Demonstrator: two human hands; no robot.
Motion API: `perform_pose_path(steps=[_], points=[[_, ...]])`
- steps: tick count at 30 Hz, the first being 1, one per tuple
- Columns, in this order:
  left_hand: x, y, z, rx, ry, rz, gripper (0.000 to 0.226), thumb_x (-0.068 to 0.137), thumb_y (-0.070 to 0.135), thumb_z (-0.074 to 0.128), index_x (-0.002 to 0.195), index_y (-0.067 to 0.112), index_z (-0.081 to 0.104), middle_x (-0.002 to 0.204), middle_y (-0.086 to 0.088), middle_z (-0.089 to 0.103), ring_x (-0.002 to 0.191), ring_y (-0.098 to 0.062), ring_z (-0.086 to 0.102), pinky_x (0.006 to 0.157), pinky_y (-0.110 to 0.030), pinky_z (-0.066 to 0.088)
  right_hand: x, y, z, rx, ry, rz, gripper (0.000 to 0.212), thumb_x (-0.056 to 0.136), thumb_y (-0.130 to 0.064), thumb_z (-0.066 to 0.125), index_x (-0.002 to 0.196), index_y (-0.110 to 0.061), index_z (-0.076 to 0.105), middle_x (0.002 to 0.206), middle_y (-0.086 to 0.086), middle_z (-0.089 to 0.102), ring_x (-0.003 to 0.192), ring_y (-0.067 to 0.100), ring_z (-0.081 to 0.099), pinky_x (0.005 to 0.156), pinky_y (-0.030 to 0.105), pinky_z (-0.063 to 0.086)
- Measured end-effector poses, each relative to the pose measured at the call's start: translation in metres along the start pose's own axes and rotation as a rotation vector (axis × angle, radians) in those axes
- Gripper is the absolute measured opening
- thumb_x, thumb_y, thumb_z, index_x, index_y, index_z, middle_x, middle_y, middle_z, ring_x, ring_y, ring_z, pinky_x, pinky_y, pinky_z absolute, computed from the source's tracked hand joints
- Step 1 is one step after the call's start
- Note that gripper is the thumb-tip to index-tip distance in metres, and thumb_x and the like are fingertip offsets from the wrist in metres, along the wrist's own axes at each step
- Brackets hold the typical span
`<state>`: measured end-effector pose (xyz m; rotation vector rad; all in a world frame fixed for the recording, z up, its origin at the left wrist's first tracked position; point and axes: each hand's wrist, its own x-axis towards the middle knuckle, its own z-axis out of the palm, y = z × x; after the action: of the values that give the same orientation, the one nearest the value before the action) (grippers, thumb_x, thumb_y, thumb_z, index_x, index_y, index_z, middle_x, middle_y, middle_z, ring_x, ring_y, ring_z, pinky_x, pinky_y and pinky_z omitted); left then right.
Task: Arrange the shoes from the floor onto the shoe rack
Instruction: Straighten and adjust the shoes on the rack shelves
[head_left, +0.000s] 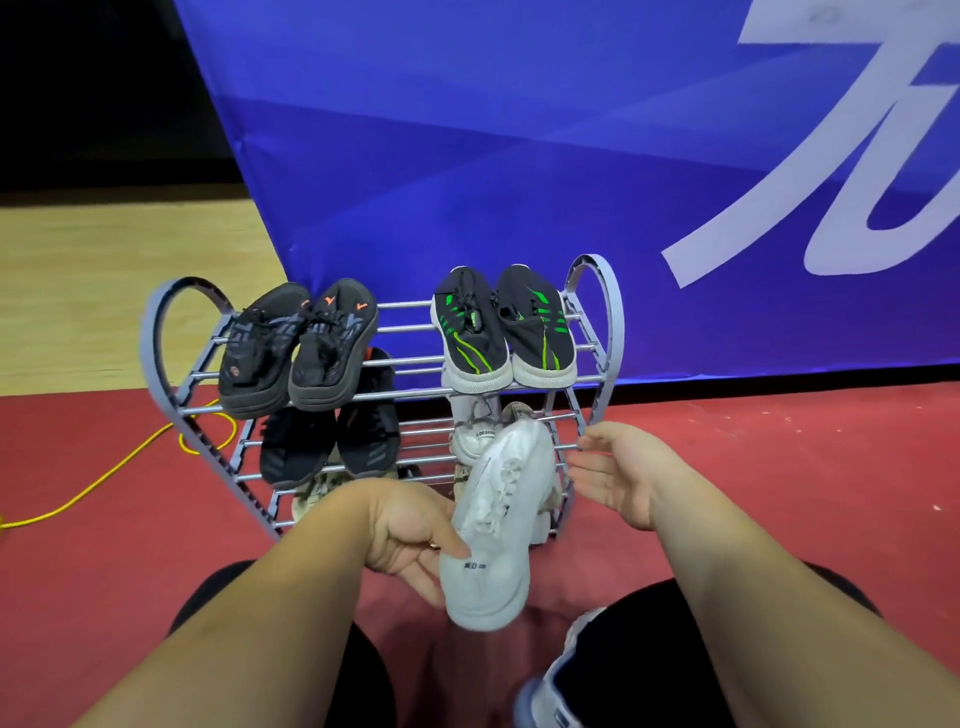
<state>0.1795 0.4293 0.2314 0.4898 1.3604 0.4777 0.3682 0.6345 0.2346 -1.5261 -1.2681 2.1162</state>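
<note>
A grey three-tier shoe rack (156, 332) stands on the red floor before a blue banner. Its top tier carries a black pair with orange marks (296, 348) on the left and a black-and-green pair (504, 327) on the right. Black shoes (327, 441) sit on the middle tier's left, and a white shoe (475, 431) on its right. Beige shoes on the bottom tier are mostly hidden. My left hand (410, 535) grips a white sneaker (493, 525) by its heel, toe pointing toward the rack's lower right. My right hand (618, 470) hovers open beside the rack's right end, holding nothing.
A yellow cable (109, 473) snakes over the red floor left of the rack. Wooden flooring lies beyond at the left. My knees in dark trousers frame the bottom, and my own white-and-blue shoe (550, 691) shows at the lower right.
</note>
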Motion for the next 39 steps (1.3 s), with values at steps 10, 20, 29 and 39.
perform_pose_path(steps=[10,20,29,39], points=[[0.006,-0.022,-0.037,-0.411,0.494,0.16,0.028,0.1,0.001,0.054,0.12,0.014,0.067,0.104,-0.008,0.079,0.095,-0.028,0.074,0.079,-0.044,0.061,0.033,0.022,0.071,-0.21,0.039,-0.009,0.011,0.097,-0.022,0.06,0.097,-0.011,0.062,0.087,0.008,0.062,0.073,0.025,0.059,0.064,0.032,0.051],[0.046,-0.004,-0.065,-0.368,0.789,0.222,0.03,0.093,0.001,0.051,0.106,0.019,0.072,0.103,-0.005,0.078,0.095,-0.025,0.074,0.081,-0.043,0.063,0.077,0.041,0.106,-0.381,0.035,-0.002,0.069,0.095,-0.051,0.052,0.155,-0.032,0.025,0.105,0.008,0.063,0.081,0.029,0.07,0.071,0.04,0.062],[0.052,0.011,-0.072,-0.362,0.948,0.251,0.028,0.092,-0.004,0.05,0.092,0.014,0.072,0.098,-0.01,0.076,0.084,-0.025,0.073,0.053,-0.029,0.059,0.093,0.038,0.124,-0.112,-0.002,0.07,0.055,0.1,-0.033,0.062,0.147,-0.019,0.036,0.107,0.015,0.067,0.076,0.027,0.073,0.065,0.036,0.063],[0.083,0.038,-0.054,-0.388,0.974,0.324,0.022,0.085,0.007,0.054,0.098,0.007,0.071,0.102,-0.017,0.075,0.093,-0.035,0.074,0.075,-0.054,0.062,0.088,0.025,0.077,0.073,0.061,-0.071,0.009,0.102,-0.02,0.058,0.108,-0.026,0.055,0.095,0.005,0.068,0.075,0.024,0.07,0.078,0.039,0.062]])
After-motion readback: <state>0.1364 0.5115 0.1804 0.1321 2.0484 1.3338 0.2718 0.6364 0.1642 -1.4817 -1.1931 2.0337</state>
